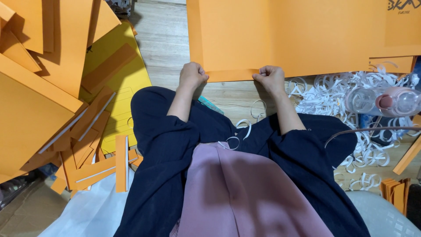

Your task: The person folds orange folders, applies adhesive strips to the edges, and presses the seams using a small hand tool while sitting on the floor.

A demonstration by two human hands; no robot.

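A large orange card sheet (285,35) is laid on the wooden floor (162,39) ahead of the knees; its folded lower edge is pinched by the left hand (192,75) and the right hand (269,78), each grip clenched on the fold; curled white paper strips (333,94) and a clear bottle (386,102) are seen at the right; orange card stacks (39,87) are piled at the left.

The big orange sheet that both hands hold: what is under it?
Under the orange sheet lies the wooden floor. Its right part covers white paper strips. Anything else beneath is hidden.
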